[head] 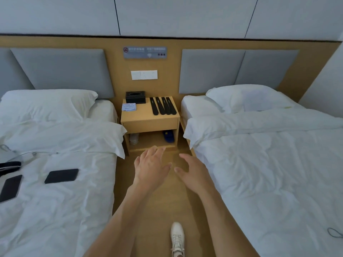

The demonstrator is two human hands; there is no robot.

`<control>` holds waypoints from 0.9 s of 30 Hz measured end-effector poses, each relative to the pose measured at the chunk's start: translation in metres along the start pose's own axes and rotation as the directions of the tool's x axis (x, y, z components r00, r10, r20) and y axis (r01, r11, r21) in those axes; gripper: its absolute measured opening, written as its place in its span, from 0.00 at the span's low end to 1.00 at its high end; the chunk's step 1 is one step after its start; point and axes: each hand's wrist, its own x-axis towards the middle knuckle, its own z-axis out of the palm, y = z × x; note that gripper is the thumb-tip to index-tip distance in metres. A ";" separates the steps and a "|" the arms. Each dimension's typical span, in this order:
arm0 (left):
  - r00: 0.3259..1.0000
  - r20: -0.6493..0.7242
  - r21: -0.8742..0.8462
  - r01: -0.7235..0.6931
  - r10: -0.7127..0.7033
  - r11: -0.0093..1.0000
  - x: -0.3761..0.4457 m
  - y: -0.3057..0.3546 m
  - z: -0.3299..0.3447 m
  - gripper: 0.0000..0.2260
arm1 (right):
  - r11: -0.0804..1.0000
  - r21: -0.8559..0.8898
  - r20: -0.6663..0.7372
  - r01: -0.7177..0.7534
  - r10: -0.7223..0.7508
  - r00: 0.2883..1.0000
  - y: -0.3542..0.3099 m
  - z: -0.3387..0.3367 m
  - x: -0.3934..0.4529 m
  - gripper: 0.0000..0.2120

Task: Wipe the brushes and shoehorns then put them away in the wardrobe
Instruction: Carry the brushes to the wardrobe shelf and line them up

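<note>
Both hands out front, nothing picked up yet.

Your left hand [151, 164] & right hand [193, 170] are spread loose, empty, well short of the nightstand [150, 117] at 12 o'clock. On top: four black brushes/shoehorns [163, 106] in a row toward 1 o'clock, striped cloth [129, 107] at 11, tissue box [135, 97] behind it. Looks like wiping's not begun; all four still need wiping & stowing. Wardrobe not in view.

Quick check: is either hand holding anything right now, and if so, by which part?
Nothing is held. The left hand and right hand are both open in the aisle, short of the nightstand, where the black brushes and shoehorns and striped cloth lie untouched.
</note>
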 end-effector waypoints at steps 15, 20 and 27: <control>0.985 -0.037 -0.023 0.166 -0.167 0.986 0.280 -0.015 0.011 0.27 | 0.998 0.021 0.073 0.067 -0.068 0.995 -0.029 -0.040 0.310 0.26; 0.982 -0.010 -0.046 0.188 -0.188 0.981 0.346 -0.031 0.024 0.27 | 0.998 -0.001 0.102 0.057 -0.057 0.993 -0.027 -0.033 0.381 0.27; 0.984 0.061 -0.078 0.174 -0.170 0.982 0.473 -0.064 0.037 0.27 | 0.999 -0.039 0.047 -0.030 0.032 0.998 -0.031 -0.017 0.501 0.26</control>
